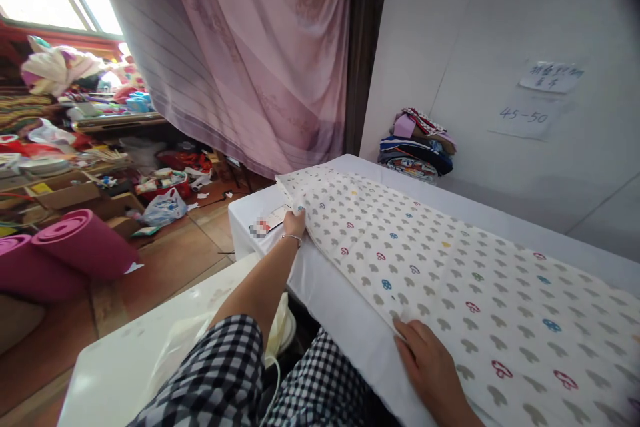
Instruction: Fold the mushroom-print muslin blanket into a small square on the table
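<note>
Item one, as I see it from the head view: patterned cloth (450, 267), white with small mushroom prints, laid flat along the white table (330, 293), running from its far left end to the near right.

Left hand (295, 222): arm stretched out, fingers closed on the cloth's far left edge (bracelet at the wrist), just beside a small card (274, 219) lying on the table.

Right hand (431, 360): flat, fingers spread and apart, pressing the cloth's near edge.

Also: folded clothes pile (417, 143) by the wall, pink curtain (260, 47), pink rolls (65, 250) on the floor at left.
</note>
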The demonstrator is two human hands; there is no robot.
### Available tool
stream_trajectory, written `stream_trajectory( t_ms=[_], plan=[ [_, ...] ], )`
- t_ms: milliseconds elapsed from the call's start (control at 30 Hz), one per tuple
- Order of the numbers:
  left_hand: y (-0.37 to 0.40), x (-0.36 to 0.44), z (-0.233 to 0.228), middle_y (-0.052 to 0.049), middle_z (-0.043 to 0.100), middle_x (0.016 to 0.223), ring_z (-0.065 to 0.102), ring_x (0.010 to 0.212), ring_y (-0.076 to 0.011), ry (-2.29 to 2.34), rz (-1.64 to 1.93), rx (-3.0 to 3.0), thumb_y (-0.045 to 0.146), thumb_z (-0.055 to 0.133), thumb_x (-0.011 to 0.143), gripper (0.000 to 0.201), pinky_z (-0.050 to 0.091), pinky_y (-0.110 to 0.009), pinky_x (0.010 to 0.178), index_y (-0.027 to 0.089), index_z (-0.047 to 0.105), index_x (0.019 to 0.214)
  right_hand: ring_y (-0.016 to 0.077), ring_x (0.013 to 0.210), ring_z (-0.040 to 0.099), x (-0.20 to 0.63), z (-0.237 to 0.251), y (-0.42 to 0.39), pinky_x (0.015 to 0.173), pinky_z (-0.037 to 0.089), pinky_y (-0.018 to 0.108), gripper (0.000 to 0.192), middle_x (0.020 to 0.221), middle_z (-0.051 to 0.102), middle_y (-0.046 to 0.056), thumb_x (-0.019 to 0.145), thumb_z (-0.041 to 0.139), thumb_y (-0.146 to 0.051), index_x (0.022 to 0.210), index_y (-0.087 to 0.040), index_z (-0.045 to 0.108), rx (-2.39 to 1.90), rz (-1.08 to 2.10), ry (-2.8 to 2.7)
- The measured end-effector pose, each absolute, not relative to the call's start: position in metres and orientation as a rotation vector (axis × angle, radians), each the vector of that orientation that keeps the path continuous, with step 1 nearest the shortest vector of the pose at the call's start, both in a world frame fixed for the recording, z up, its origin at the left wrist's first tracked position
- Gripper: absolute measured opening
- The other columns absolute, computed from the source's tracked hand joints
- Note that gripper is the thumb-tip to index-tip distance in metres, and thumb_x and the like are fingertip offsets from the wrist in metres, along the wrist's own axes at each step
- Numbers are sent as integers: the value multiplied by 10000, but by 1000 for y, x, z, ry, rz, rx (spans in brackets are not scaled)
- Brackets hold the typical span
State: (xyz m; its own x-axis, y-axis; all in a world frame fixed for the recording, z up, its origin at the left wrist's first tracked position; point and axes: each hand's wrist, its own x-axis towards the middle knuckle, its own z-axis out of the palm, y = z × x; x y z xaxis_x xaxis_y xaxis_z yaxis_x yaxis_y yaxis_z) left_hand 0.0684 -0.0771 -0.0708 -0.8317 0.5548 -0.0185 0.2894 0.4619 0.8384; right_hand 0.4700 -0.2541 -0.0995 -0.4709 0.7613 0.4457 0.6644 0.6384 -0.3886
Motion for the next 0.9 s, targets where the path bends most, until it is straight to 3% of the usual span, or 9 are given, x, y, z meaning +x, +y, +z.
stream_trajectory(
  t_ms=[100, 200, 467, 633, 900],
  plan=[
    [-81, 74, -67, -154, 655, 1061, 610, 990, -261, 2441, 1288, 762, 391, 597, 765, 370, 460, -309, 790, 129, 584, 1025, 227, 812, 613, 471, -99, -253, 680, 534, 353, 251, 881, 616, 39, 902, 405, -295, 1096, -314, 563, -1111, 209, -2294],
    [-85, 77, -61, -159, 654, 1070, 592, 1035, -276, 2458, 1236, 803, 332, 602, 768, 284, 444, -319, 833, 138, 602, 975, 217, 805, 606, 473, -98, -253, 681, 524, 339, 225, 868, 609, 46, 908, 394, -272, 1030, -277, 583, -1121, 223, -2309],
    [-90, 76, -31, -202, 624, 1125, 577, 1074, -279, 2536, 1106, 817, 337, 456, 872, 286, 421, -327, 847, 117, 609, 971, 215, 778, 597, 472, -101, -251, 634, 505, 332, 214, 844, 602, 50, 910, 391, -268, 953, -253, 600, -1051, 223, -2254],
    [-79, 94, -1, -233, 627, 1081, 580, 1051, -280, 2538, 1089, 952, 286, 382, 900, 313, 412, -329, 824, 83, 607, 976, 196, 775, 584, 468, -99, -251, 691, 493, 321, 184, 833, 602, 49, 885, 448, -252, 935, -233, 624, -1063, 264, -2199],
    [-51, 247, 51, -113, 667, 921, 590, 866, -204, 2147, 1084, 1767, 399, 436, 891, 306, 403, -280, 740, 148, 611, 914, 159, 714, 572, 473, -87, -242, 657, 472, 279, 233, 857, 639, 38, 826, 563, -383, 956, -219, 664, -1109, 1010, -1627]
  ],
)
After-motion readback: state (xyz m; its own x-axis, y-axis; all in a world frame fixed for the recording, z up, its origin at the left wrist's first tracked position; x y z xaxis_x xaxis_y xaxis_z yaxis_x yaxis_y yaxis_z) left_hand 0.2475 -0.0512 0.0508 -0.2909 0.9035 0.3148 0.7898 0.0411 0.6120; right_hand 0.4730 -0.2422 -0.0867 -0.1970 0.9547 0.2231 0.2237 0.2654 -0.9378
